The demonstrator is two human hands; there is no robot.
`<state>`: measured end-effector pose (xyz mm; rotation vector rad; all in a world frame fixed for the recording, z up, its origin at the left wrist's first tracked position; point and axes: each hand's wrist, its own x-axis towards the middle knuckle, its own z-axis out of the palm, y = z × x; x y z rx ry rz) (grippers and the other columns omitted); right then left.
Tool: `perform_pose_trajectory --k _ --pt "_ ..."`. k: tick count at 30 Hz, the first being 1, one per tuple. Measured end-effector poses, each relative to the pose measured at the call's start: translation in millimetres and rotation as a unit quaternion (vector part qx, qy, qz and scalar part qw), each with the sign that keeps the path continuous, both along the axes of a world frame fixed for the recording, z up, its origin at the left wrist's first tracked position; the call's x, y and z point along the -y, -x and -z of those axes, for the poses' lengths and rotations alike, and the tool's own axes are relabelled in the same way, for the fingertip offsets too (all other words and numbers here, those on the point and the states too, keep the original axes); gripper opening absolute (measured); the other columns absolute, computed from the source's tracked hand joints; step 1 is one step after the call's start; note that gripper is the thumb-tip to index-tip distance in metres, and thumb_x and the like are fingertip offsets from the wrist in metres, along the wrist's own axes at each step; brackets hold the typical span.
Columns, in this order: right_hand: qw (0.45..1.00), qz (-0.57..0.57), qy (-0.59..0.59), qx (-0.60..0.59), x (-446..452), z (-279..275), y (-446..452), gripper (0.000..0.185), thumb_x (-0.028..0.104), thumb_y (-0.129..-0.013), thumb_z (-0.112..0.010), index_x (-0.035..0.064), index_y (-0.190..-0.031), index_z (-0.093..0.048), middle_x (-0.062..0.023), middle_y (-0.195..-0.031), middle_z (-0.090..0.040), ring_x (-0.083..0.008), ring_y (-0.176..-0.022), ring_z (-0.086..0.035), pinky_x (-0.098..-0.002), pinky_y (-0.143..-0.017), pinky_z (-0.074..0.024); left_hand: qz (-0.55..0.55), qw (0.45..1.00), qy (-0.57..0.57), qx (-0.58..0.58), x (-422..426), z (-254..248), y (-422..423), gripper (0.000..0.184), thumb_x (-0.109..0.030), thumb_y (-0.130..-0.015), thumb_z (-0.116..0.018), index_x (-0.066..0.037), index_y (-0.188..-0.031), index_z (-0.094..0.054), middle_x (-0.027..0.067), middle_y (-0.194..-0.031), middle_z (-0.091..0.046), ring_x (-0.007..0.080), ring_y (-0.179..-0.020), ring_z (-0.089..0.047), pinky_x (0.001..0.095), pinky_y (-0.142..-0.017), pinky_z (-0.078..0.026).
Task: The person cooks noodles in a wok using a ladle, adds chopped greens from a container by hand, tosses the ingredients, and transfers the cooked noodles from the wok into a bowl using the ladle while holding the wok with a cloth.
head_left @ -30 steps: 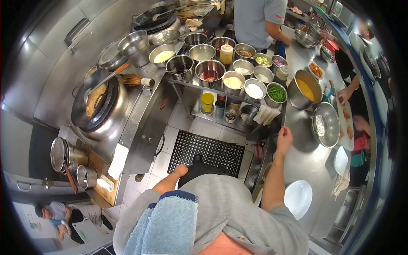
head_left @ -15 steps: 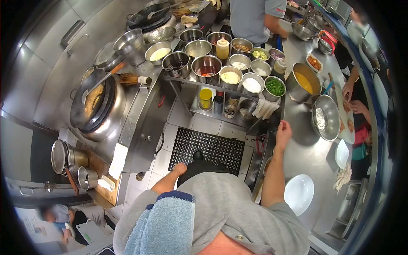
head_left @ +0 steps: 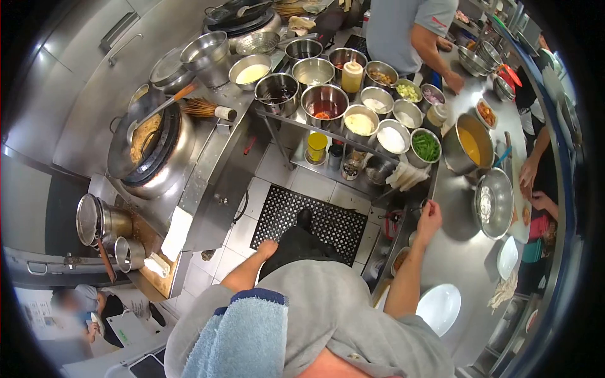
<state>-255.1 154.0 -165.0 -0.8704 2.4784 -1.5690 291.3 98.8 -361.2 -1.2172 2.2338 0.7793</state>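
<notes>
My left hand [head_left: 268, 249] hangs beside my dark trousers, above the white floor tiles. It is small and seen from above, with its fingers hidden. My right hand [head_left: 430, 216] is over the left edge of the steel counter [head_left: 452, 255], its fingers curled together; whatever it may hold is too small to make out. Close by, a pale cloth [head_left: 406, 176] hangs below a pot of chopped greens [head_left: 426, 146]. A deep pot of orange liquid [head_left: 474, 143] and a steel bowl [head_left: 494, 203] stand farther along the counter. A white oval dish [head_left: 439, 309] lies beside my right forearm.
At the left, a wok [head_left: 142, 135] with food and a ladle rests on a burner. Pots of ingredients crowd the shelf [head_left: 328, 129] ahead. A person in grey [head_left: 403, 38] stands beyond, and another person's hands [head_left: 530, 173] work at the right. A perforated mat [head_left: 334, 233] covers the floor.
The view has swung slightly, shifting the shelf and counter rightward and down. My right hand is still at the counter's edge. The grey-clad person's arm reaches farther over the counter.
</notes>
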Motion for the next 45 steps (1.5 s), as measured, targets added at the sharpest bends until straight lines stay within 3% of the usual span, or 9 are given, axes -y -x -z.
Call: perform_pose_trajectory --k 8,10,12,16,26,38,42,43,45 --pt "1.000 0.004 -0.004 0.020 -0.5 -0.3 -2.1 0.015 0.009 -0.092 -0.058 -0.0031 -0.098 -0.064 -0.0031 -0.082 -0.062 -0.0105 -0.072 -0.054 -0.0259 -0.069 -0.0468 -0.144 0.985 -0.062 0.066 41.9 52.3 11.6 0.048 -0.036 -0.089 -0.039 -0.004 -0.109 -0.068 0.0199 -0.121 -0.061 0.0383 -0.110 -0.059 0.0481 -0.096 -0.045" --pt "0.999 0.030 -0.040 0.007 -0.2 -1.0 -4.2 0.015 0.008 -0.092 -0.057 -0.0040 -0.098 -0.064 -0.0035 -0.083 -0.062 -0.0108 -0.073 -0.054 -0.0255 -0.070 -0.0469 -0.233 0.960 -0.112 0.106 88.4 -40.7 56.2 0.050 -0.043 -0.087 -0.048 -0.004 -0.113 -0.066 0.0195 -0.126 -0.058 0.0367 -0.116 -0.056 0.0453 -0.097 -0.046" --pt "0.997 0.038 -0.066 -0.016 -2.9 -4.2 -8.8 0.014 0.008 -0.092 -0.057 -0.0045 -0.097 -0.063 -0.0037 -0.083 -0.062 -0.0108 -0.073 -0.054 -0.0254 -0.070 -0.0469 -0.304 0.937 -0.110 0.134 123.7 -76.5 78.1 0.052 -0.045 -0.085 -0.055 -0.004 -0.115 -0.065 0.0191 -0.127 -0.058 0.0353 -0.117 -0.056 0.0436 -0.097 -0.046" --pt "0.991 0.046 -0.112 -0.063 2.5 -7.9 -12.1 0.013 0.007 -0.090 -0.058 -0.0039 -0.094 -0.064 -0.0039 -0.079 -0.062 -0.0106 -0.070 -0.054 -0.0259 -0.064 -0.0457 -0.217 0.967 -0.091 0.099 192.2 -8.0 109.0 0.056 -0.043 -0.077 -0.069 -0.004 -0.117 -0.063 0.0188 -0.122 -0.061 0.0323 -0.114 -0.058 0.0415 -0.096 -0.047" --pt "0.976 0.092 -0.157 -0.116 0.3 -4.9 -14.5 0.013 0.009 -0.085 -0.060 -0.0015 -0.090 -0.065 -0.0034 -0.073 -0.060 -0.0101 -0.061 -0.050 -0.0264 -0.055 -0.0415 -0.087 0.985 -0.147 0.037 319.4 -24.9 193.4 0.047 -0.035 -0.074 -0.069 -0.002 -0.108 -0.067 0.0193 -0.112 -0.066 0.0344 -0.105 -0.063 0.0423 -0.090 -0.051" --pt "0.997 0.072 -0.018 -0.029 -1.4 3.8 -6.6 0.011 0.002 -0.085 -0.057 -0.0033 -0.092 -0.064 -0.0043 -0.074 -0.061 -0.0097 -0.064 -0.053 -0.0258 -0.060 -0.0444 -0.012 0.989 -0.079 0.127 217.6 -23.1 123.2 0.056 -0.045 -0.071 -0.076 -0.006 -0.111 -0.068 0.0169 -0.116 -0.065 0.0301 -0.111 -0.061 0.0403 -0.092 -0.051" --pt "0.997 0.049 0.055 0.008 -0.3 5.5 -6.4 0.011 0.002 -0.085 -0.057 -0.0042 -0.092 -0.064 -0.0052 -0.074 -0.061 -0.0107 -0.066 -0.055 -0.0267 -0.062 -0.0460 -0.113 0.980 -0.049 0.156 154.5 -49.1 83.6 0.054 -0.041 -0.068 -0.078 -0.007 -0.109 -0.069 0.0129 -0.115 -0.066 0.0276 -0.107 -0.064 0.0376 -0.088 -0.053" --pt "0.997 0.050 0.055 0.006 0.7 3.2 -7.0 0.011 0.002 -0.085 -0.057 -0.0042 -0.092 -0.064 -0.0056 -0.073 -0.062 -0.0111 -0.066 -0.055 -0.0271 -0.062 -0.0464 -0.105 0.980 -0.029 0.169 141.1 4.1 59.3 0.049 -0.038 -0.068 -0.078 -0.007 -0.105 -0.070 0.0123 -0.114 -0.067 0.0283 -0.106 -0.064 0.0376 -0.088 -0.054" --pt "0.997 0.049 0.059 0.002 1.0 1.6 -7.9 0.011 0.002 -0.085 -0.057 -0.0041 -0.092 -0.064 -0.0063 -0.072 -0.062 -0.0121 -0.065 -0.056 -0.0279 -0.063 -0.0471 -0.137 0.979 -0.030 0.151 107.3 -49.2 59.4 0.041 -0.028 -0.072 -0.071 -0.006 -0.107 -0.069 0.0147 -0.117 -0.065 0.0304 -0.109 -0.062 0.0402 -0.092 -0.051"
